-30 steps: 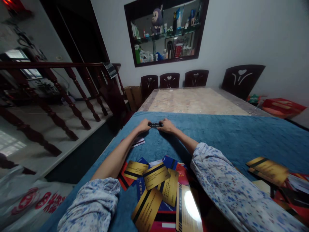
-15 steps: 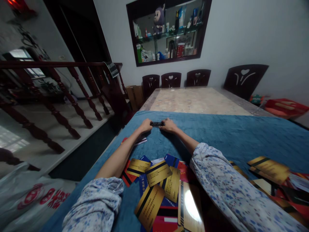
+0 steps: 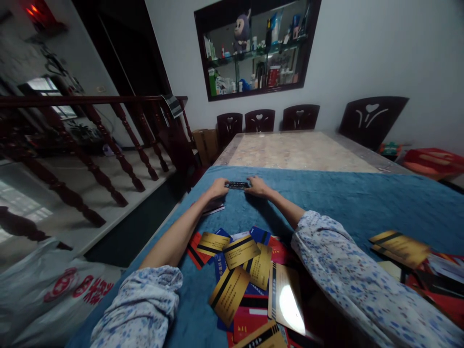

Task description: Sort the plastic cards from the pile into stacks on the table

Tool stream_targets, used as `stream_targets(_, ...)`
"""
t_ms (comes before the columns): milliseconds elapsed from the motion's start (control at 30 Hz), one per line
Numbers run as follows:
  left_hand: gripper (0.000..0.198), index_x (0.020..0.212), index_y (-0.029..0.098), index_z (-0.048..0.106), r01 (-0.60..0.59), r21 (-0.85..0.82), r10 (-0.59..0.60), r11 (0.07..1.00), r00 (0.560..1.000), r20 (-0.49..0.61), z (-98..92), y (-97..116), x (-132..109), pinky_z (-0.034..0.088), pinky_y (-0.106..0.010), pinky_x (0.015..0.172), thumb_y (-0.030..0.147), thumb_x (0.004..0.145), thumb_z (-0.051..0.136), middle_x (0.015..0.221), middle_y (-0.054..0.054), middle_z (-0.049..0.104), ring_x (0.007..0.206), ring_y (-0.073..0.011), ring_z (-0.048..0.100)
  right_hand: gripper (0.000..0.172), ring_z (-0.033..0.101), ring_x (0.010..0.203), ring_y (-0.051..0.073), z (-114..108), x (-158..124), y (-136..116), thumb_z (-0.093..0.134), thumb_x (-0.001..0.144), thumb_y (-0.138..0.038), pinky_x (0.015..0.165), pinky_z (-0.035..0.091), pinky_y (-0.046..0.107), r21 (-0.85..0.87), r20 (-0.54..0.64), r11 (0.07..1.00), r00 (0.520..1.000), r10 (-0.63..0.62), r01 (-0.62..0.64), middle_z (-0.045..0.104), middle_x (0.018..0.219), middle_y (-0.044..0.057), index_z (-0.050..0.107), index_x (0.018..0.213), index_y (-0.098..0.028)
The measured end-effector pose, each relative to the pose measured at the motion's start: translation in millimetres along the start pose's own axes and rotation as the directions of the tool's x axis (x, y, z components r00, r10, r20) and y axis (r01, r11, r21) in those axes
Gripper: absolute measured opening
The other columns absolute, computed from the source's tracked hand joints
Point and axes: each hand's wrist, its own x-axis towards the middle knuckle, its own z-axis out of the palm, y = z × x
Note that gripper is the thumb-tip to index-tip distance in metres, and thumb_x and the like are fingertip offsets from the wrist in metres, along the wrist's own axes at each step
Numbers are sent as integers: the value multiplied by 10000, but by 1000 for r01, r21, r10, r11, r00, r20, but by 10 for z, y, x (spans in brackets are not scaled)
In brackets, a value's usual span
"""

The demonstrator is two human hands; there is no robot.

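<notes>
Both of my arms reach forward over the blue cloth [image 3: 326,193] to a small black strip with light markings [image 3: 238,185]. My left hand [image 3: 218,188] is closed on its left end. At its right end my right hand [image 3: 256,186] has thumb and fingers closed on the edge. Under my left forearm a few cards [image 3: 213,209] lie partly hidden. Between my forearms is a loose, overlapping spread of gold cards [image 3: 242,251], red cards [image 3: 250,314] and blue cards [image 3: 260,235]; a bright glare covers one of them.
More cards [image 3: 400,246] are heaped at the right, partly behind my right sleeve. Beyond the cloth the bare stone tabletop [image 3: 290,150] runs to dark chairs [image 3: 300,117]. A white plastic bag [image 3: 61,290] and a wooden railing [image 3: 94,101] stand to the left.
The view has shifted slightly. More of the black strip's face shows between my hands, and my right hand's fingers look a little more spread. The cards lie as before.
</notes>
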Motion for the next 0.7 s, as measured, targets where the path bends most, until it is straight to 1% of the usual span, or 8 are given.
stream_targets(67,389,1085,143,740,19,-4,-19,1000,1000,-7,-20,-3,-29,505,-308,949,65,736,588,1012,-65,755,1005,-233,667,598,571,1204,280,-37,-41,-10,611,865,-300,1016,417,331,13,-11,1000,1000,-20,20,554,1371,197,513,1423,-109)
stream_targets(167,381,1116,124,732,28,-9,-28,1000,999,-25,-46,-5,-94,508,-306,960,90,764,590,1061,-82,751,1016,-227,672,580,566,1209,271,-93,-108,-56,600,875,-275,1032,407,326,28,-36,998,998,-54,55,556,1365,199,522,1422,-99)
stream_targets(267,392,1145,112,723,22,-12,-22,1000,999,-50,-67,-15,-204,508,-315,979,87,782,578,1101,-97,746,1030,-222,674,534,573,1175,261,-115,-184,-145,595,875,-263,1025,411,336,49,-75,990,989,-129,133,582,1317,187,560,1385,-107)
stream_targets(400,388,1163,106,722,-13,-7,13,1000,998,-64,-103,-44,-406,496,-333,1019,126,801,583,1175,-110,730,1067,-236,666,467,574,1139,248,-80,-306,-311,611,869,-254,1009,414,336,74,-110,969,967,-228,237,609,1251,155,614,1320,-133)
stream_targets(500,392,1171,117,723,-36,20,37,999,997,-68,-138,-73,-568,477,-336,1050,150,813,568,1211,-102,721,1105,-242,651,433,567,1146,246,-34,-396,-439,627,870,-251,1002,418,345,95,-103,949,951,-291,300,607,1263,142,631,1294,-162)
stream_targets(700,398,1156,138,731,-70,72,77,995,993,-88,-187,-161,-875,456,-340,1072,143,796,560,1203,-95,721,1139,-245,636,481,524,1218,273,50,-524,-646,635,879,-242,1037,393,374,76,-90,930,931,-353,360,570,1339,174,592,1343,-124)
